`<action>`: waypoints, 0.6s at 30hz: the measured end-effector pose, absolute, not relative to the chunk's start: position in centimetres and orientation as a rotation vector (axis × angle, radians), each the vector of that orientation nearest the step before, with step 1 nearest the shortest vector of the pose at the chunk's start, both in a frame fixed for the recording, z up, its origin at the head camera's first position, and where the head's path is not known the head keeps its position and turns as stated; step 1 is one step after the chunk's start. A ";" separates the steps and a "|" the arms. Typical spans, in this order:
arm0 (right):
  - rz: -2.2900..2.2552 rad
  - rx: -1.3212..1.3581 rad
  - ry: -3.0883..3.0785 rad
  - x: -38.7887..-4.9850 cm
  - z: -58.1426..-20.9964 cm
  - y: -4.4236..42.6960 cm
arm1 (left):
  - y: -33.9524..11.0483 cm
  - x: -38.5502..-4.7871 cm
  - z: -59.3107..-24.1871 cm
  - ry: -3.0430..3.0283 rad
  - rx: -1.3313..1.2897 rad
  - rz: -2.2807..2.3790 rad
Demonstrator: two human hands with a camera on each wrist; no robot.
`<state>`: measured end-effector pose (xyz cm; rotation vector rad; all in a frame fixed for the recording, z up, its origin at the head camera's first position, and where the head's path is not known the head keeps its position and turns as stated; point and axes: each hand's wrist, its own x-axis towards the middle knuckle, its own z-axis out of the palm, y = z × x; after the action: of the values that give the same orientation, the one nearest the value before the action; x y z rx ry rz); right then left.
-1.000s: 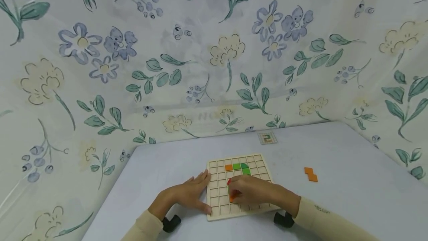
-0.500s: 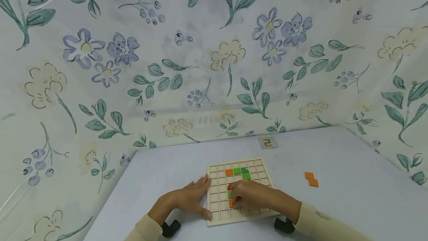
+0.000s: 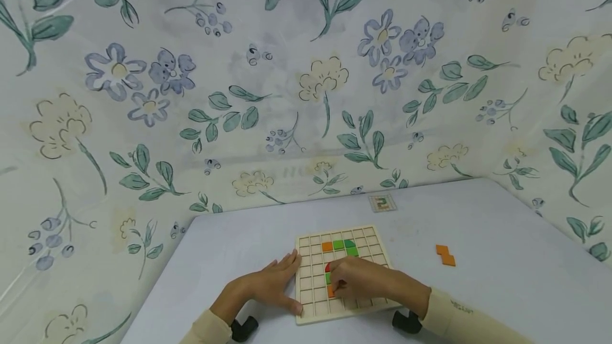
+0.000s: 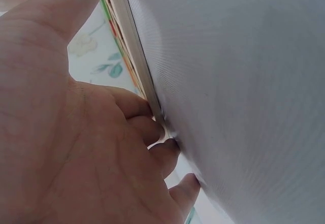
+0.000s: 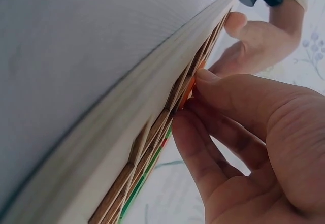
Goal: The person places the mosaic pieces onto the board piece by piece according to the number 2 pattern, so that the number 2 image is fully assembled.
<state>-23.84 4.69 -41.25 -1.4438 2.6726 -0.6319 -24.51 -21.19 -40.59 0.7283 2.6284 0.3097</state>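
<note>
A wooden grid board [image 3: 306, 283] lies on the white table. My left hand [image 3: 271, 284] is spread at its left side, thumb and fingertips touching the edge. My right hand [image 3: 360, 279] is over the board's middle. In the right wrist view its thumb and fingers pinch an orange tile [image 5: 187, 93] at the grid. Just above that tile sit a green tile [image 3: 328, 278] and a red tile [image 3: 328, 267], partly covered by the fingers. Farther up the board are an orange tile [image 3: 327, 247], a green tile [image 3: 338, 244], a dark green rounded tile [image 3: 349, 242] and another green tile [image 3: 352, 252].
Two orange tiles [image 3: 445, 255] lie corner to corner on the table, right of the board. Behind the board is a small card [image 3: 382, 203] printed with a coloured grid pattern. A floral cloth [image 3: 287, 94] hangs around the table's back and sides.
The head view has shifted slightly. My right fingers have moved a little at the orange tile, showing more of the green tile. The left hand stays at the board's edge.
</note>
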 end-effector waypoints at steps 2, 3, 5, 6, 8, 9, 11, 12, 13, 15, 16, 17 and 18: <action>-0.628 -1.435 2.676 -23.8 -41.4 4.6 | -21.2 -24.5 -40.7 2.628 0.732 0.316; -0.628 -1.434 2.675 -23.8 -41.4 4.6 | -21.2 -24.4 -40.7 2.628 0.732 0.317; -0.636 -1.433 2.671 -23.8 -41.5 4.6 | -21.3 -24.4 -40.7 2.628 0.730 0.319; -0.641 -1.434 2.668 -23.7 -41.5 4.6 | -21.3 -24.4 -40.7 2.629 0.728 0.316; -0.640 -1.438 2.663 -23.7 -41.5 4.5 | -21.3 -24.3 -40.8 2.633 0.725 0.308; -0.640 -1.440 2.659 -23.7 -41.5 4.5 | -21.3 -24.3 -40.8 2.635 0.725 0.307; -0.628 -1.447 2.660 -23.7 -41.4 4.6 | -21.3 -24.2 -40.8 2.643 0.730 0.296; -0.621 -1.451 2.664 -23.7 -41.4 4.6 | -21.2 -24.2 -40.7 2.647 0.733 0.292; -0.617 -1.456 2.667 -23.8 -41.3 4.6 | -21.2 -24.3 -40.7 2.650 0.737 0.290; -0.635 -1.459 2.665 -23.8 -41.1 4.7 | -21.2 -24.3 -40.6 2.657 0.748 0.286; -0.648 -1.459 2.662 -23.8 -40.9 4.8 | -21.2 -24.3 -40.5 2.658 0.751 0.285; -0.668 -1.460 2.656 -23.8 -40.8 4.9 | -21.1 -24.4 -40.5 2.661 0.752 0.284; -0.692 -1.456 2.646 -23.8 -40.6 5.0 | -21.1 -24.4 -40.4 2.662 0.746 0.286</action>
<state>-23.81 5.00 -40.56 -1.4558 2.6457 -0.6919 -24.39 -21.11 -40.41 0.7455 2.6623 0.2857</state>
